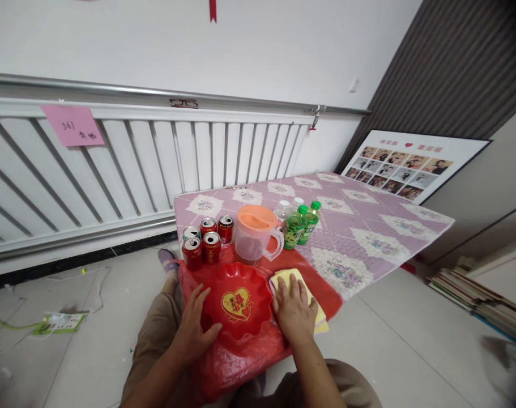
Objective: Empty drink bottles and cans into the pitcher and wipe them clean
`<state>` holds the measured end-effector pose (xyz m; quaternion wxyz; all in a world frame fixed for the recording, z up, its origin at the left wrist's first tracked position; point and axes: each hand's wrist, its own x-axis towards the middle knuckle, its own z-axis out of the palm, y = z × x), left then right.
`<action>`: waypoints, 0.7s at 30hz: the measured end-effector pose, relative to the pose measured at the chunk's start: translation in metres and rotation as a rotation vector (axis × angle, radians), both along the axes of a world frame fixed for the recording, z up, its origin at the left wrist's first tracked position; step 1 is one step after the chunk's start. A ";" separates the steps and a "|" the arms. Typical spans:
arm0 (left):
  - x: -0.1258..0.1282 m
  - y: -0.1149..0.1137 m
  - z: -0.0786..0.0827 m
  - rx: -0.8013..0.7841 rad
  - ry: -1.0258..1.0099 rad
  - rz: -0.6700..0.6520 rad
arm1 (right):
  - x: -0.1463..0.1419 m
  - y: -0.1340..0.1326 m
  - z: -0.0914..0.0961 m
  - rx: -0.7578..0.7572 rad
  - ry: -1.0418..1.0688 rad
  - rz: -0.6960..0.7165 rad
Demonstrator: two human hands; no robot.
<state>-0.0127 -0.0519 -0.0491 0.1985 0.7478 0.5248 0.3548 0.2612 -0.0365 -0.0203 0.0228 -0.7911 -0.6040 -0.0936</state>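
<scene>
A red plate with a scalloped rim (pixel 261 283) lies in front of me, a gold heart design at its centre. Against its left edge rests my left hand (pixel 193 324), fingers apart. My right hand (pixel 295 309) lies flat with spread fingers on a folded yellow cloth (pixel 319 311), just right of the plate. Behind the plate stands a clear plastic pitcher (pixel 248 245) with an orange lid and its handle to the right. Several opened drink cans (pixel 212 249), mostly red, are grouped at the pitcher's left. To its right are green-capped bottles (pixel 295 229) and clear bottles (pixel 282 208).
Red plastic sheeting (pixel 258 362) covers the near end of the table, over a purple floral tablecloth (pixel 368 218). A white radiator (pixel 236 153) runs behind. A photo board (pixel 410 161) leans at the far right. Cables and a power strip (pixel 60 323) lie on the left floor.
</scene>
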 end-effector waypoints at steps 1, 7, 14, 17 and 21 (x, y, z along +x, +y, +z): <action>0.001 0.000 -0.002 -0.018 0.009 0.008 | 0.000 0.000 0.000 -0.004 0.003 -0.003; 0.010 0.000 0.000 -0.131 0.092 0.030 | 0.002 0.002 0.004 -0.038 0.050 -0.007; 0.014 -0.002 0.012 -0.234 0.128 0.032 | 0.001 -0.006 0.016 0.111 0.163 0.101; 0.013 -0.002 0.011 -0.223 0.132 0.027 | -0.008 -0.009 0.012 0.201 0.325 0.223; 0.012 0.000 0.008 -0.226 0.151 0.019 | -0.021 -0.011 -0.003 0.203 0.577 0.250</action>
